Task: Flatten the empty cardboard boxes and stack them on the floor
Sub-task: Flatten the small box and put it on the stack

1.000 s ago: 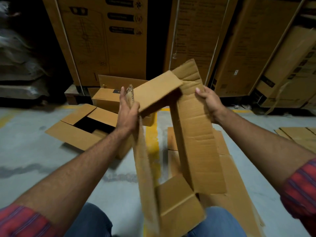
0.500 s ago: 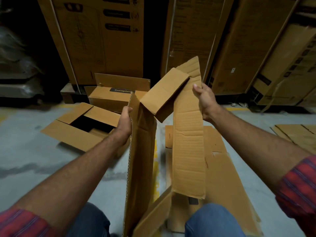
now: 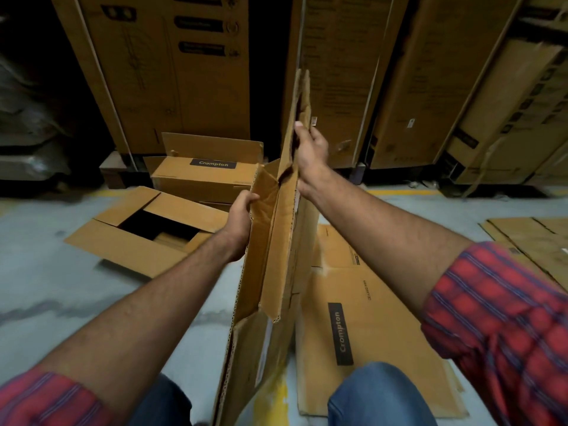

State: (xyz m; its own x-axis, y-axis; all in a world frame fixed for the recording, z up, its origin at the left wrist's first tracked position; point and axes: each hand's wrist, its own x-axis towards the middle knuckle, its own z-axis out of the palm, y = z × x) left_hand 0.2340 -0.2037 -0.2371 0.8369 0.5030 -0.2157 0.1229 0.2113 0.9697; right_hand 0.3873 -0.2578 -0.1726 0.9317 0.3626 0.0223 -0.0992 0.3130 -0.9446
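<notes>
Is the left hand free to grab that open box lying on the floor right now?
Probably not yet: the left hand is gripping the box being flattened. The open box lies just beyond, nothing between.

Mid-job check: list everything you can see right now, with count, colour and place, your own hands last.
held cardboard box: 1, brown, centre, nearly collapsed, upright on edge
flattened Crompton box: 1, brown, on floor right of it
open box: 1, brown, floor left, flaps spread
Crompton box: 1, brown, behind the open one
flat cardboard sheets: several, brown, floor far right
tall cartons: several, brown, along the back
floor: grey, yellow lines
left hand: grips the held box's left edge
right hand: grips its upper flap
</notes>
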